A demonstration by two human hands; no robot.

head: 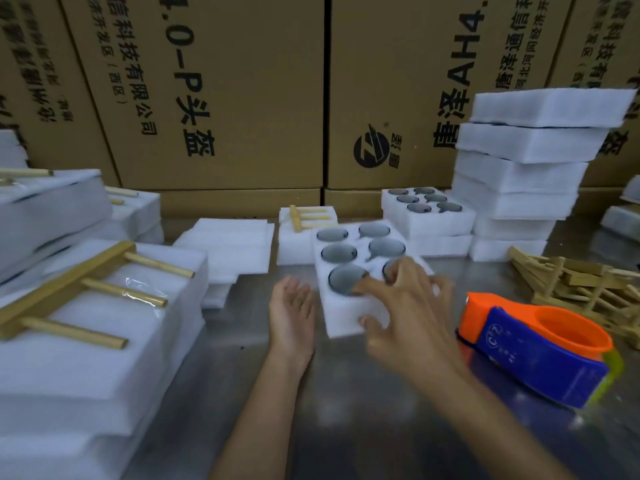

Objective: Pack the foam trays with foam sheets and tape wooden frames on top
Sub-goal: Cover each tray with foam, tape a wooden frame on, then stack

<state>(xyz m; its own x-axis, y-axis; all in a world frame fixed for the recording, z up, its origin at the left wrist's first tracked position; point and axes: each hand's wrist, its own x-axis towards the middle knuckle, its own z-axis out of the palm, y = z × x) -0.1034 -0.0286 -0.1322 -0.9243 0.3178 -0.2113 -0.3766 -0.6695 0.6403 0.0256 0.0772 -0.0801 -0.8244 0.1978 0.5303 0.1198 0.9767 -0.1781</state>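
A white foam tray (346,311) with several round grey-filled holes lies on the metal table in the middle. My right hand (408,306) grips its near right part, with the thumb on the front edge and fingers over a hole. Just left of the tray's left edge, my left hand (292,311) is open, palm facing the tray. A stack of thin foam sheets (228,247) lies further left. Loose wooden frames (571,282) are piled at the right. An orange and blue tape dispenser (540,348) sits near my right hand.
Packed trays with taped wooden frames (86,289) are stacked at the left. Another filled tray (426,209) and a tall stack of foam blocks (526,168) stand at the back right. Large cardboard boxes (225,98) wall off the back.
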